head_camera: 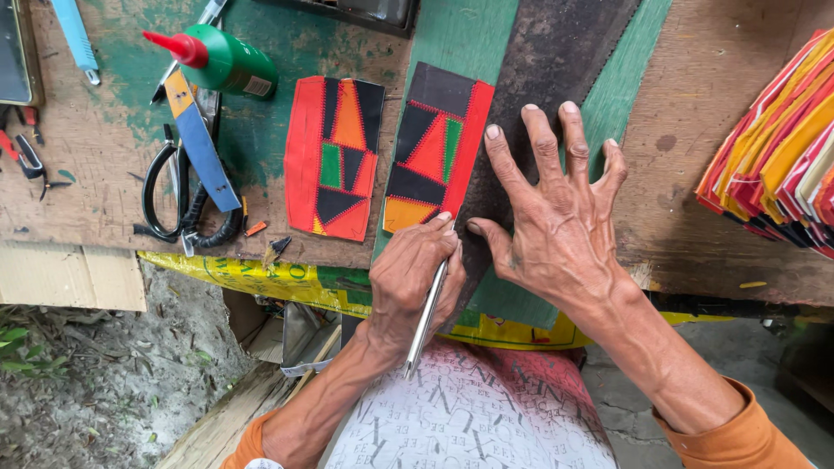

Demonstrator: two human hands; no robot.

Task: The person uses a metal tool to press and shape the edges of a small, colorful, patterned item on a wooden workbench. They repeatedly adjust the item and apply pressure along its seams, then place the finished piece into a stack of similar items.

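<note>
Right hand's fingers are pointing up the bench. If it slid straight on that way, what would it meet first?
The right hand lies flat on the dark saw blade, fingers aimed up and away. Going straight on, it would probably just ride along the blade and the green board; nothing else shows in that line up to the picture's top edge.

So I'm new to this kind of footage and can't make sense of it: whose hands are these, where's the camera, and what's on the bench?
The one picture comes from a camera worn on a person's head, looking down at their own bare hands. The left hand holds a silvery pen-like tool against a patchwork piece in red, black, orange and green. The right hand lies spread flat on a dark saw blade. On the worn wooden bench also lie a second patchwork piece, black-handled scissors, a green glue bottle and a stack of coloured pieces.
</note>
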